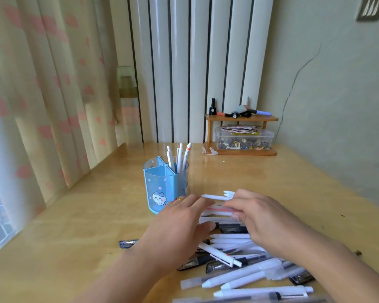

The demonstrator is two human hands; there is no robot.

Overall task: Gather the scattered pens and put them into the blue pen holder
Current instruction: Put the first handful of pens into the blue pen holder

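2 hands work at the far edge of the pile of pens (239, 265) strewn across the wooden surface (85, 226), so this looks like the gathering step. The right hand (263, 217) curls over a small bundle of white pens (217, 196), whose tips poke out past its fingers toward the left. The left hand (184, 217) lies with fingers straight and spread, fingertips against the loose pens, grasping nothing. The blue pen holder (162, 184) stands upright just beyond the left hand, already holding about 4 white pens in a rear compartment. Next, the bundle probably needs squaring up, lifting, turning upright, and lowering into an open compartment. Most pens lie nearer the person, under and behind both wrists.
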